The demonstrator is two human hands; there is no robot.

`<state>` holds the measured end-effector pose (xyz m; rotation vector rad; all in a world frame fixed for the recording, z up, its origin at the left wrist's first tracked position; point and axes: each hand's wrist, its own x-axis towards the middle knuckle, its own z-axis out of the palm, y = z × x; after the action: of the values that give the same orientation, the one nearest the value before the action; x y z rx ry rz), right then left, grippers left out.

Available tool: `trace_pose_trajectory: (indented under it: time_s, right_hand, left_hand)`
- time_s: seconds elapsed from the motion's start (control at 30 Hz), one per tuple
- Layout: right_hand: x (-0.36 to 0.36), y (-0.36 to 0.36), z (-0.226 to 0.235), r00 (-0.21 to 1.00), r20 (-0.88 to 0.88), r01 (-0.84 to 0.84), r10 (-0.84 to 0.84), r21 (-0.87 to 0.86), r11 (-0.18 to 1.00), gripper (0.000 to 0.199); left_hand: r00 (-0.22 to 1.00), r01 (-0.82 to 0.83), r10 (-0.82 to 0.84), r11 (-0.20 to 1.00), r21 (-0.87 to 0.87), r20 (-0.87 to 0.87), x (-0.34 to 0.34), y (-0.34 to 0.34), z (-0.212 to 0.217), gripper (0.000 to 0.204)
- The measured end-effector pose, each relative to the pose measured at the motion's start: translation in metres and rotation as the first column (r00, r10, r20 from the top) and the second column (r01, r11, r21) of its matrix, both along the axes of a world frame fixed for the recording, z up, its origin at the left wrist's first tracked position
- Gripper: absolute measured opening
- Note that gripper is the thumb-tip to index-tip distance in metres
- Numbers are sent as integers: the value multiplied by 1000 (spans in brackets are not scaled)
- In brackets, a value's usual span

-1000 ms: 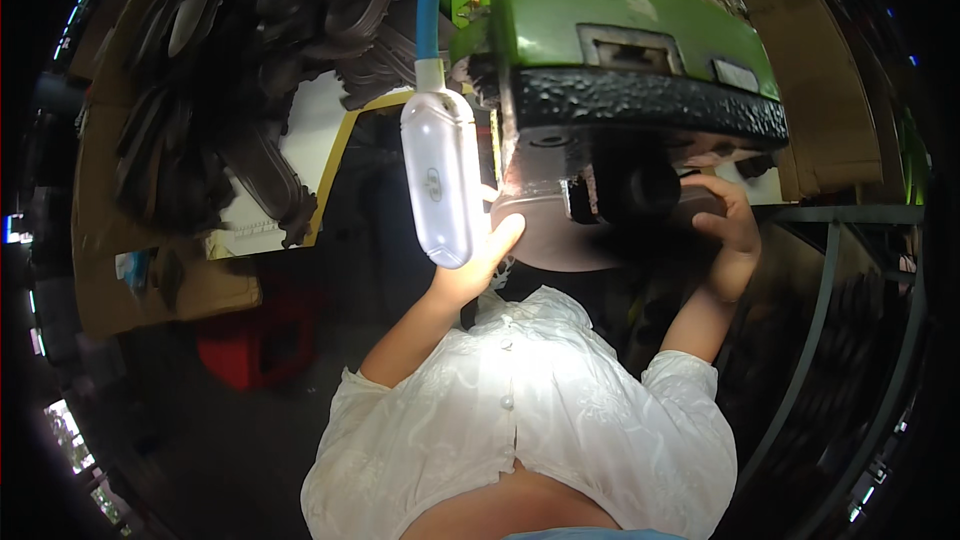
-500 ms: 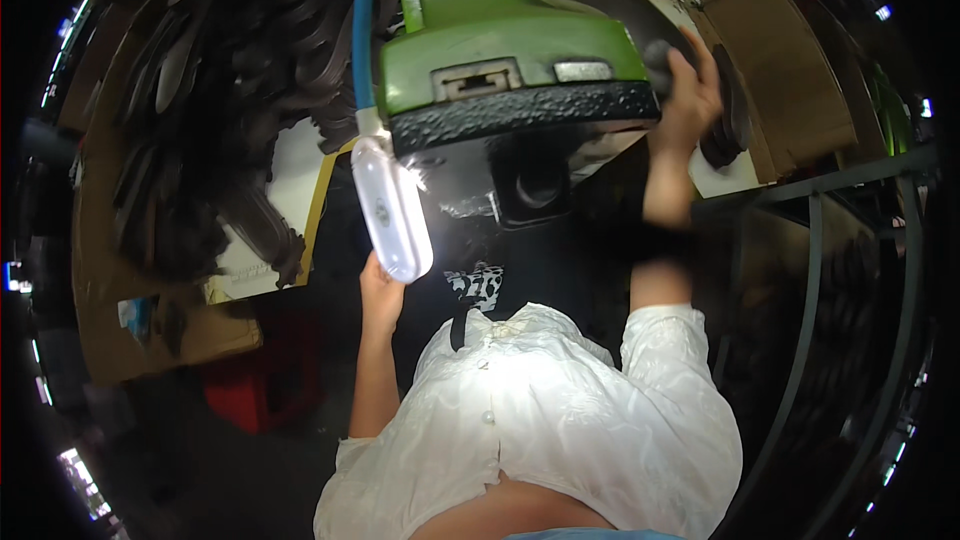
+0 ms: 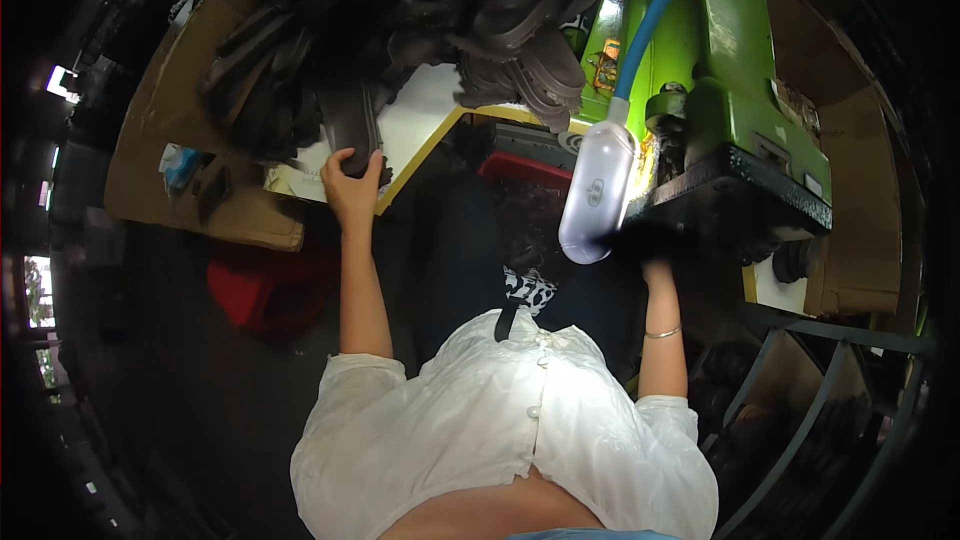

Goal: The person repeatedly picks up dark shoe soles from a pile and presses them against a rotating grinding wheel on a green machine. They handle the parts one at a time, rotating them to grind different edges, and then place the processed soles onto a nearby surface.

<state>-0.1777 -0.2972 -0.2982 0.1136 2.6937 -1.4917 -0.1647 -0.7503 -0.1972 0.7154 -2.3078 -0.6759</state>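
My left hand is on the near end of a dark brown shoe sole, thumb on one side and fingers on the other. That sole lies at the front of a big heap of similar soles on the white worktop. To the right stands a green machine with a black lower edge. My right hand reaches in under the machine's head; a dark blur covers its fingers, and what it holds cannot be made out. A bright lamp on a blue hose hangs just left of it.
Cardboard borders the worktop at the left, and a cardboard box stands at the right. Below are a red stool and a red container. A metal rack is at the lower right.
The view has swung left, so the machine now sits further right. My left hand has moved from beside the lamp to the sole. My right hand has left the machine's right side and gone under its head.
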Motion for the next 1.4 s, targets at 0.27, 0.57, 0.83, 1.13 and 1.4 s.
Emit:
trace_pose_trajectory:
  time_s: [0.27, 0.57, 0.83, 1.13, 1.4]
  right_hand:
    - [49, -10, 55, 931, 235, -270, 279, -70, 960, 47]
    - [82, -45, 121, 726, 103, -625, 680, -312, 715, 40]
    - [131, -44, 92, 1000, 5, -15, 21, -526, 851, 26]
    - [133, -84, 70, 945, 103, -168, 310, -660, 732, 53]
    - [144, -21, 90, 864, 298, -233, 405, -477, 847, 35]
  left_hand:
    - [742, 651, -649, 757, 52, 166, 71, 54, 125, 39]
    - [-200, 862, -961, -265, 433, -191, 51, 151, 76, 40]
    - [211, 792, -910, -54, 609, -356, 76, 234, 18, 53]
    - [367, 618, -903, 58, 784, -223, 34, 251, 65, 28]
    - [530, 405, -791, -81, 911, -306, 56, 229, 56, 33]
